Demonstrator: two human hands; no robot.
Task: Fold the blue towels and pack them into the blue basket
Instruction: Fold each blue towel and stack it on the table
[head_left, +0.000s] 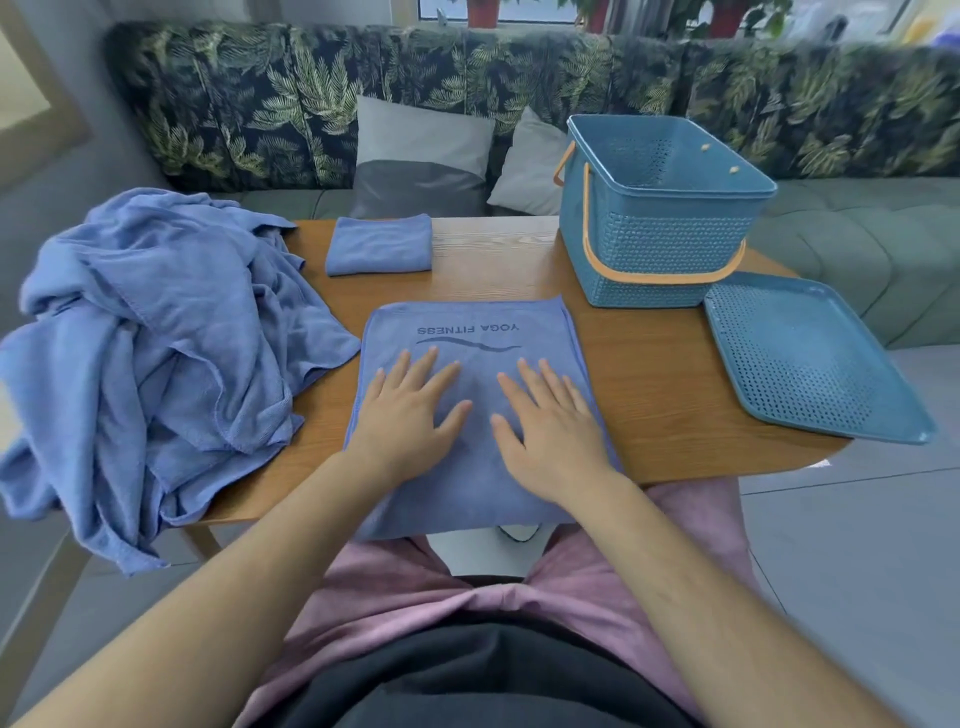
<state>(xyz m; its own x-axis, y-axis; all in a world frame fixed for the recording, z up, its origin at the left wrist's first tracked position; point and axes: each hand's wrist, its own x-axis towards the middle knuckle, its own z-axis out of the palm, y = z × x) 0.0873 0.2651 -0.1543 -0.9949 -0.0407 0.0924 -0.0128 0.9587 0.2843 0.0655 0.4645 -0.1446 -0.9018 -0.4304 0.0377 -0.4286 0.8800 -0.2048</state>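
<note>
A flat, half-folded blue microfibre towel (470, 322) lies under both hands, its long axis running from the person's lap straight away towards the fingertips. Its near end hangs over the front edge of the brown wooden table (649, 374) and is partly hidden by the forearms. The left hand (410, 410) and right hand (550, 421) rest side by side, palms down, fingers straight and spread, pressing the cloth and gripping nothing. Just beyond the fingertips, dark print reads "YOGA FITNESS" above a wavy line, upside down from this view. Farther beyond the left hand sits 1 small folded blue towel (379, 244). Left of that hand, a crumpled heap of blue towels (156, 338) spills off the table's side; how many it holds cannot be counted. Beyond and right of the right hand stands the blue perforated plastic basket (649, 249), mouth up, orange handle lowered, its floor hidden by its near wall. Its flat blue perforated lid (810, 353) lies right of that hand.
</note>
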